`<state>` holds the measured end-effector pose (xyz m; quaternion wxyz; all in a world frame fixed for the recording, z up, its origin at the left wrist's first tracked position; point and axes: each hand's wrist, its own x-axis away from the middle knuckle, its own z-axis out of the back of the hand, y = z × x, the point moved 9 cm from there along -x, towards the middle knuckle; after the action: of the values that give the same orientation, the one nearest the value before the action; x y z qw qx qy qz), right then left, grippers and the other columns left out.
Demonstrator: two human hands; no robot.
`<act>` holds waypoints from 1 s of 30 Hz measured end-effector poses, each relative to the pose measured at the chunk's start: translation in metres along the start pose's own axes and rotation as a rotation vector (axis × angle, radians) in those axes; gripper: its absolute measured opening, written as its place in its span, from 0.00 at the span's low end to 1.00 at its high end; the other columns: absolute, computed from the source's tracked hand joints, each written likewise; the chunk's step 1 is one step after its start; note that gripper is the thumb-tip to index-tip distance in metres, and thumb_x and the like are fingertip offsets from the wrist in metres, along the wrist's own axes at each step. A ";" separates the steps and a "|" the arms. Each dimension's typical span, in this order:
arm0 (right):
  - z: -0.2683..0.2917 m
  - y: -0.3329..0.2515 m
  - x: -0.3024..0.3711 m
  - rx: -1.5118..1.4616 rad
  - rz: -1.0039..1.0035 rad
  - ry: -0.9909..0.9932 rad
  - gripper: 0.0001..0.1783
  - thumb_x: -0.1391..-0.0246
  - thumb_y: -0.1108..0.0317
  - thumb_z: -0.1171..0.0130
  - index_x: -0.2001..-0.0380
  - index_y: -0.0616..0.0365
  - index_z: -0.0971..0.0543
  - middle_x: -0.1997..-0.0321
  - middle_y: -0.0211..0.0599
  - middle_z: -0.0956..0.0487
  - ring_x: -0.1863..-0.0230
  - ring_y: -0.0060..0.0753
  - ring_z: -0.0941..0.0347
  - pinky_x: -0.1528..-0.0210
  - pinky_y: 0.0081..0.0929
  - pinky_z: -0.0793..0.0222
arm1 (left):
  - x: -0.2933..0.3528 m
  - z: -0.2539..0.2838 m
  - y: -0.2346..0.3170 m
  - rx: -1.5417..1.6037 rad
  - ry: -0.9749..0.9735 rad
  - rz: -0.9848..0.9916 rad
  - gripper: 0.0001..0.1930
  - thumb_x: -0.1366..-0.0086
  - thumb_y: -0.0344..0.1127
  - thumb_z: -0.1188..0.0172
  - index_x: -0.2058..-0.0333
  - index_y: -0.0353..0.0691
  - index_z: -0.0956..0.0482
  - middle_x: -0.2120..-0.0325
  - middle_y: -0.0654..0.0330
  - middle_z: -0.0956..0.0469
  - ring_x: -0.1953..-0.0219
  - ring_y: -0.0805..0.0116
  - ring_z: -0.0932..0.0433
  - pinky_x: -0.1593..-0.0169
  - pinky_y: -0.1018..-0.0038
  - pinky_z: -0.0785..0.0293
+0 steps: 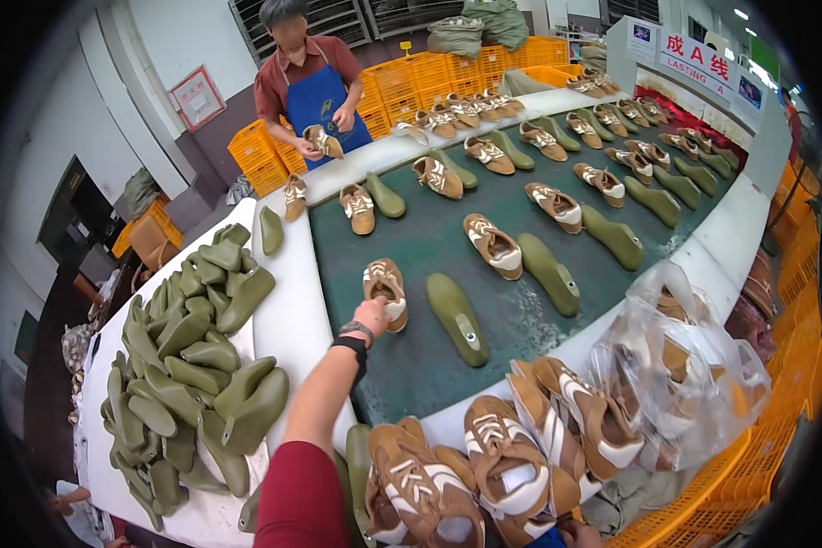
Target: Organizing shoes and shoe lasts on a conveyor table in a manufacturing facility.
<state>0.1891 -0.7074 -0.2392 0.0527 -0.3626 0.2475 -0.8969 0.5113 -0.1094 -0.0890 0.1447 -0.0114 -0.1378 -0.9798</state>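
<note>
My left hand (372,315), with a dark band on its wrist, grips the heel opening of a brown-and-white sneaker (384,281) at the near left of the green conveyor belt (388,365). Right of that sneaker lies an olive-green shoe last (457,318), with a metal-ringed hole at one end. Low at the bottom edge, only part of my right hand (578,533) shows, beside the near row of sneakers (505,452); its fingers are mostly hidden. A scrap of blue (548,537) lies next to it.
Sneakers and lasts lie in pairs along the belt. A heap of lasts (192,356) covers the white table at left. A clear plastic bag (676,365) holds sneakers at right, near orange crates (749,475). Across the belt, a co-worker in a blue apron (320,114) holds a sneaker.
</note>
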 end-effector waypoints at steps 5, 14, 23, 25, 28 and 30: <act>0.010 -0.014 -0.010 -0.081 -0.005 -0.012 0.14 0.45 0.63 0.46 0.59 0.61 0.26 0.62 0.57 0.23 0.58 0.57 0.26 0.58 0.43 0.31 | 0.004 -0.019 -0.018 0.059 0.040 -0.048 0.35 0.48 0.39 0.37 0.42 0.39 0.39 0.50 0.44 0.33 0.43 0.48 0.35 0.43 0.63 0.34; 0.046 -0.028 -0.015 0.061 0.189 0.454 0.20 0.57 0.63 0.34 0.69 0.55 0.35 0.79 0.46 0.26 0.74 0.57 0.28 0.73 0.47 0.36 | 0.203 0.171 -0.050 0.288 -0.099 0.018 0.29 0.42 0.36 0.38 0.43 0.41 0.35 0.49 0.50 0.29 0.47 0.62 0.29 0.46 0.66 0.30; 0.025 -0.008 -0.044 0.241 0.052 0.396 0.20 0.54 0.63 0.40 0.60 0.56 0.34 0.70 0.55 0.22 0.67 0.60 0.26 0.65 0.51 0.33 | 0.495 0.077 -0.158 -0.061 -0.155 0.265 0.38 0.52 0.39 0.33 0.42 0.40 0.38 0.56 0.44 0.25 0.56 0.49 0.25 0.53 0.65 0.27; 0.019 0.000 -0.052 0.268 0.044 0.417 0.20 0.55 0.63 0.39 0.59 0.56 0.33 0.71 0.55 0.22 0.68 0.60 0.26 0.65 0.51 0.32 | 0.521 0.082 -0.179 0.070 0.182 0.436 0.29 0.49 0.40 0.34 0.50 0.37 0.34 0.66 0.43 0.23 0.64 0.44 0.24 0.60 0.60 0.26; 0.021 -0.002 -0.056 0.243 0.039 0.410 0.20 0.56 0.64 0.39 0.59 0.55 0.30 0.70 0.55 0.22 0.67 0.61 0.26 0.64 0.51 0.32 | 0.525 0.070 -0.194 0.095 0.223 0.464 0.22 0.47 0.42 0.35 0.61 0.34 0.32 0.75 0.42 0.23 0.71 0.42 0.24 0.67 0.57 0.26; 0.023 -0.003 -0.055 0.178 -0.004 0.388 0.20 0.57 0.67 0.39 0.58 0.58 0.27 0.67 0.56 0.22 0.63 0.59 0.26 0.59 0.48 0.30 | 0.508 0.064 -0.182 0.048 0.244 0.375 0.22 0.45 0.43 0.36 0.62 0.34 0.34 0.77 0.42 0.24 0.72 0.41 0.24 0.69 0.57 0.27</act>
<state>0.2447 -0.6987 -0.2577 0.0343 -0.1774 0.1721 -0.9684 -0.0291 -0.0669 -0.0439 0.3403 0.0851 -0.1382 -0.9262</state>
